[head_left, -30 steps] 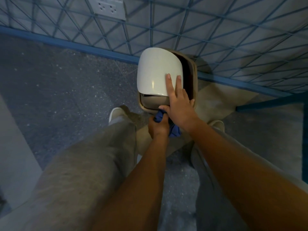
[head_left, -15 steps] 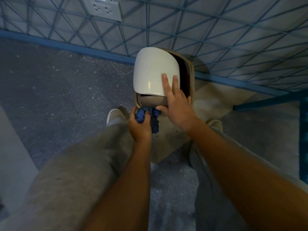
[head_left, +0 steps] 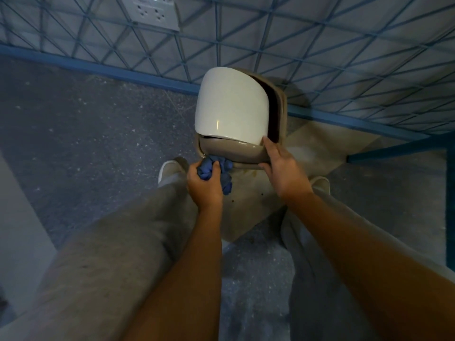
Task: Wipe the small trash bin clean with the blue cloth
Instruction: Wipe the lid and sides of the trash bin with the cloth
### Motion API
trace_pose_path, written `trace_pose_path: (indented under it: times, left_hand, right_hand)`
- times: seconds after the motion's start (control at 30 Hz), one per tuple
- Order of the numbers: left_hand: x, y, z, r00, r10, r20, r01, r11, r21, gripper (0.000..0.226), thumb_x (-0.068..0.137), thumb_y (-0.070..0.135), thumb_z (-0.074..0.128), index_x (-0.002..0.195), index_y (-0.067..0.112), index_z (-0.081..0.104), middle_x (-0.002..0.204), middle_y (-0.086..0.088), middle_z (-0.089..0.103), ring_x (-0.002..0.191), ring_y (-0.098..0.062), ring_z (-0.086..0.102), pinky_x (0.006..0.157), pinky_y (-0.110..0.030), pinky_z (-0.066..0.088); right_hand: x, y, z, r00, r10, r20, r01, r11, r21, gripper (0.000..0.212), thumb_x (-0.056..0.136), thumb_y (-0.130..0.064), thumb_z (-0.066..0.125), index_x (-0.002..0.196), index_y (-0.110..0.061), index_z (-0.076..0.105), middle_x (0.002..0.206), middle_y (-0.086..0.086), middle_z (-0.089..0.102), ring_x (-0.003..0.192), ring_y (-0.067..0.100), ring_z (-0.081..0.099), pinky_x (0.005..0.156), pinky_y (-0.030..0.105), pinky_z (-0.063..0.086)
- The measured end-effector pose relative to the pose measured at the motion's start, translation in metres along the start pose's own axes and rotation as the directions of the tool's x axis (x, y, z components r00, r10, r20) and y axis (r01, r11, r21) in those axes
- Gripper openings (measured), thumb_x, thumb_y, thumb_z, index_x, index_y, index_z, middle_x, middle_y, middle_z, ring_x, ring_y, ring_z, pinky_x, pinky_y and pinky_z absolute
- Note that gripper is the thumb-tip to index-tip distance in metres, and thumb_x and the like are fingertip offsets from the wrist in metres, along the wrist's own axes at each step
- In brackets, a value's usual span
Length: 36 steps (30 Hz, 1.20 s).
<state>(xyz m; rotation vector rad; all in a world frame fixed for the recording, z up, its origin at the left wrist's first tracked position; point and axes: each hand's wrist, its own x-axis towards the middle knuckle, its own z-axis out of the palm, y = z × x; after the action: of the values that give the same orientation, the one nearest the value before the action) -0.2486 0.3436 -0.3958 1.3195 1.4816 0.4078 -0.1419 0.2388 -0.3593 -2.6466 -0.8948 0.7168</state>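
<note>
Bin point(head_left: 229, 150) sits on speckled floor point(head_left: 86, 131) by gridded wall point(head_left: 320, 57); left hand point(head_left: 205, 187) clenches cloth point(head_left: 209, 166), right hand point(head_left: 283, 168) pinches its rim.

Tally by kind
There was one small trash bin point(head_left: 231, 151) with one white lid point(head_left: 231, 107), one blue cloth point(head_left: 227, 177), one left hand point(head_left: 205, 190) and one right hand point(head_left: 283, 171) — two in all — two pale shoes point(head_left: 168, 169) point(head_left: 320, 184) and one wall socket point(head_left: 154, 13).

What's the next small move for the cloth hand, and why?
Probably slide the left hand rightward, dragging the blue cloth along the tan front rim of the small trash bin. The bunched cloth sits at the rim's left end. The rest of that edge runs toward the right hand, which grips the right corner and steadies the bin.
</note>
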Motion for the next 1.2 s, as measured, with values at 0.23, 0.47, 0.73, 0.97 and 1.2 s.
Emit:
trace_pose_path:
  times: [0.23,0.47,0.73,0.97,1.2]
  left_hand:
    - [0.005,0.003,-0.001,0.998,-0.058,0.024,0.057,0.998,0.028,0.028,0.083,0.022,0.064,0.106,0.007,0.056,0.105,-0.011,0.063,0.093,-0.019,0.057,0.086,-0.035,0.048]
    - [0.005,0.004,-0.003,0.999,-0.045,0.028,0.045,0.999,0.008,0.028,0.081,0.022,0.066,0.105,0.012,0.057,0.107,-0.01,0.062,0.097,-0.022,0.059,0.089,-0.039,0.05]
    - [0.004,0.007,-0.006,0.999,-0.006,0.045,0.005,1.0,0.024,0.038,0.082,0.022,0.066,0.115,0.007,0.056,0.114,-0.009,0.061,0.1,-0.018,0.056,0.086,-0.026,0.045]
    - [-0.006,0.003,0.008,0.99,-0.004,0.138,-0.01,0.995,0.097,0.038,0.076,0.018,0.072,0.106,0.004,0.053,0.108,-0.015,0.06,0.099,-0.025,0.059,0.088,-0.036,0.048]
    - [-0.027,0.008,0.031,0.95,-0.217,0.225,0.2,0.975,0.099,0.038,0.08,0.02,0.067,0.109,0.001,0.052,0.109,-0.013,0.061,0.102,-0.026,0.058,0.085,-0.031,0.044]
  right_hand:
    - [0.005,0.008,-0.002,0.998,-0.042,-0.046,0.046,0.996,0.082,0.054,0.092,-0.026,0.054,0.142,-0.017,0.036,0.145,0.012,0.038,0.133,0.027,0.035,0.108,0.026,0.029]
    - [0.024,0.018,0.002,0.831,0.498,0.246,-0.452,0.347,0.822,0.074,0.091,-0.041,0.05,0.149,-0.026,0.006,0.156,0.008,0.019,0.138,0.03,0.03,0.109,0.052,0.035]
    - [0.047,0.013,0.008,0.806,0.474,0.356,-0.487,0.187,0.853,0.046,0.098,-0.024,0.037,0.142,-0.028,0.027,0.143,0.007,0.041,0.119,0.031,0.049,0.09,0.057,0.05]
    - [0.039,0.026,0.002,0.795,0.514,0.321,-0.52,0.308,0.797,0.056,0.097,-0.025,0.036,0.145,-0.04,0.013,0.145,0.007,0.036,0.118,0.037,0.049,0.082,0.056,0.053]
    - [0.037,0.019,0.006,0.77,0.571,0.284,-0.544,0.354,0.761,0.057,0.098,-0.023,0.034,0.146,-0.041,0.008,0.146,0.01,0.035,0.119,0.04,0.048,0.082,0.059,0.053]
